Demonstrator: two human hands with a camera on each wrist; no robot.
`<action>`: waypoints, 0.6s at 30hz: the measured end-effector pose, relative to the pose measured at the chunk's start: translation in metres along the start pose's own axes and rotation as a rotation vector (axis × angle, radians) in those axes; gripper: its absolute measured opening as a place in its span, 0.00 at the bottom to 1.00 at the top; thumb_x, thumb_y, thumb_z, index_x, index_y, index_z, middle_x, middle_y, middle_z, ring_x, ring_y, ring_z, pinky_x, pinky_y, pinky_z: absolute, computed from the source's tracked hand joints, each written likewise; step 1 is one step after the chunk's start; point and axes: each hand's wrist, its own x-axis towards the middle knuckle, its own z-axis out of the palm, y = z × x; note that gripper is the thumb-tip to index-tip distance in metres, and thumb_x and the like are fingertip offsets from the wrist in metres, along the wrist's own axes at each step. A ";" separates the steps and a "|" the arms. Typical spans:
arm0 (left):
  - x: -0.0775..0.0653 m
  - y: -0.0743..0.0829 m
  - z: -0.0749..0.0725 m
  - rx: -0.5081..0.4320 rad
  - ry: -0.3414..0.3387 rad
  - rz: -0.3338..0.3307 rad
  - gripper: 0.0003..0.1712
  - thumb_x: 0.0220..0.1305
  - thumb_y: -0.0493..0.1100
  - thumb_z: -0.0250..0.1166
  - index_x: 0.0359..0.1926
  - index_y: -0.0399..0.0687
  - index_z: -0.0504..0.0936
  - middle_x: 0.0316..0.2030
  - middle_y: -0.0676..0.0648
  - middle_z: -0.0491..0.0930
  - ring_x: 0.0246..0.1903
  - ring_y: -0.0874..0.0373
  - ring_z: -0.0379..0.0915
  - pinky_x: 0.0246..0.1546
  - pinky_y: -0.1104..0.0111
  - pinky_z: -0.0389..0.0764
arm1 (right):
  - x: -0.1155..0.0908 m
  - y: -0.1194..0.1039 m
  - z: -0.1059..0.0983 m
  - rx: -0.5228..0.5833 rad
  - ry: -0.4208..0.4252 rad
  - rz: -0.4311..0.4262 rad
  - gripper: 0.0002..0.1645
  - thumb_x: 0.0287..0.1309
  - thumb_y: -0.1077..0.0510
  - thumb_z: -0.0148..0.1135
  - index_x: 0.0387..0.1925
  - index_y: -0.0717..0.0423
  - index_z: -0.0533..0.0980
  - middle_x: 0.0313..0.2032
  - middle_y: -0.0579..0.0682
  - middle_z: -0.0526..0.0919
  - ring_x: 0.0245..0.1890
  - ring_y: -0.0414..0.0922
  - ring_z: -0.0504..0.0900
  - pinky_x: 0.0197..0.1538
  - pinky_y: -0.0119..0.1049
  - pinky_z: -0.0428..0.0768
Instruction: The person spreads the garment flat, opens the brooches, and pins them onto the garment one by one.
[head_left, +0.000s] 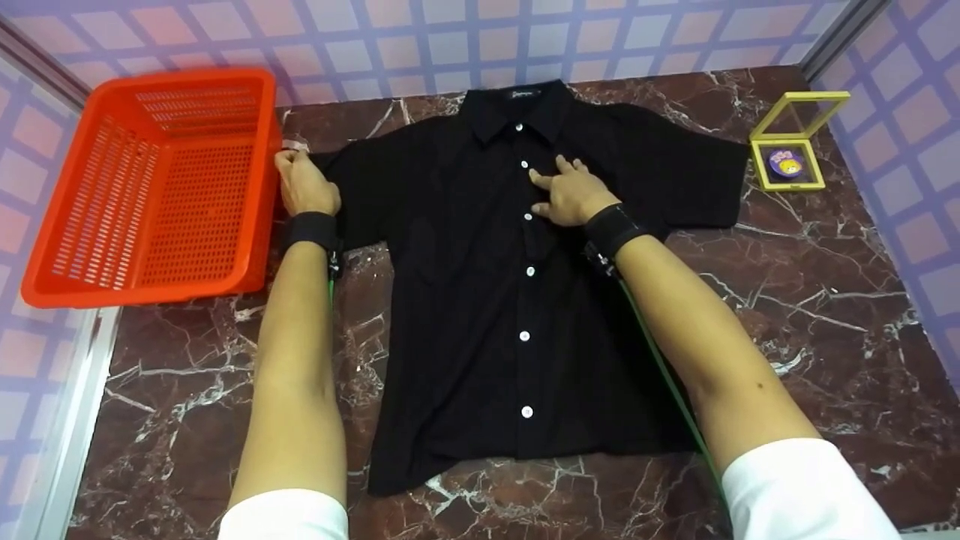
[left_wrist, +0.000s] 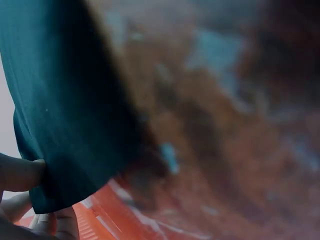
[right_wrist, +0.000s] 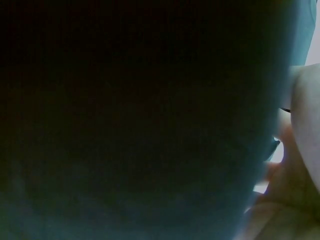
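A black short-sleeved shirt (head_left: 457, 300) with white buttons lies spread front up, collar at the far side. At its left sleeve, my left hand (head_left: 306, 184) pinches the cuff edge beside the basket. The left wrist view shows the thumb on the dark sleeve (left_wrist: 75, 115) and other fingers beneath it. My right hand (head_left: 574, 193) rests on the shirt's chest, right of the button row, its fingers spread. Dark cloth (right_wrist: 125, 125) fills most of the right wrist view, and part of the right hand (right_wrist: 295, 150) shows at its right edge.
A red plastic basket (head_left: 259, 187) stands at the left, close to the left hand. On the far right, a small yellow frame box (head_left: 759, 165) stands with its lid up and a purple round item inside. The brown marbled table (head_left: 817, 360) meets tiled-pattern walls (head_left: 360, 52).
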 end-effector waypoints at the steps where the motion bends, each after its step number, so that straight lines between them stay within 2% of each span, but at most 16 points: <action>1: 0.000 0.000 0.001 0.019 -0.011 0.011 0.31 0.55 0.30 0.52 0.63 0.40 0.65 0.61 0.42 0.56 0.57 0.45 0.63 0.57 0.58 0.66 | 0.000 0.000 0.000 -0.003 0.001 0.000 0.39 0.63 0.41 0.49 0.71 0.42 0.49 0.68 0.70 0.41 0.65 0.71 0.44 0.66 0.57 0.50; 4: 0.001 -0.001 0.005 0.117 -0.064 0.043 0.34 0.56 0.33 0.52 0.65 0.32 0.59 0.61 0.37 0.54 0.60 0.42 0.56 0.58 0.53 0.64 | -0.001 0.000 0.001 -0.012 0.004 0.004 0.39 0.63 0.41 0.49 0.71 0.42 0.49 0.68 0.70 0.41 0.65 0.71 0.44 0.66 0.57 0.50; 7: 0.000 -0.002 0.005 0.212 -0.130 0.037 0.38 0.57 0.37 0.52 0.67 0.27 0.50 0.63 0.33 0.50 0.61 0.38 0.50 0.58 0.49 0.61 | -0.002 0.000 0.001 -0.012 0.006 0.003 0.39 0.63 0.41 0.49 0.71 0.42 0.49 0.68 0.70 0.41 0.65 0.71 0.44 0.66 0.57 0.50; 9: 0.000 -0.001 0.004 0.244 -0.164 0.026 0.41 0.58 0.39 0.52 0.68 0.26 0.45 0.65 0.32 0.47 0.62 0.37 0.46 0.59 0.49 0.57 | -0.002 0.000 0.000 -0.012 0.005 0.002 0.39 0.63 0.41 0.49 0.71 0.42 0.49 0.68 0.70 0.41 0.66 0.71 0.43 0.66 0.57 0.50; 13: -0.006 0.000 -0.004 0.240 -0.196 0.037 0.41 0.59 0.39 0.51 0.69 0.30 0.44 0.68 0.33 0.44 0.64 0.38 0.43 0.61 0.49 0.54 | -0.001 -0.003 0.000 -0.003 -0.008 0.004 0.39 0.63 0.41 0.49 0.71 0.41 0.48 0.69 0.69 0.40 0.66 0.71 0.42 0.65 0.58 0.50; 18: -0.024 0.013 -0.012 0.226 -0.207 0.143 0.37 0.60 0.43 0.53 0.68 0.33 0.53 0.65 0.32 0.50 0.62 0.37 0.47 0.60 0.49 0.56 | -0.001 0.001 0.000 0.004 -0.020 0.012 0.39 0.64 0.42 0.48 0.71 0.42 0.47 0.69 0.70 0.39 0.66 0.70 0.41 0.66 0.58 0.48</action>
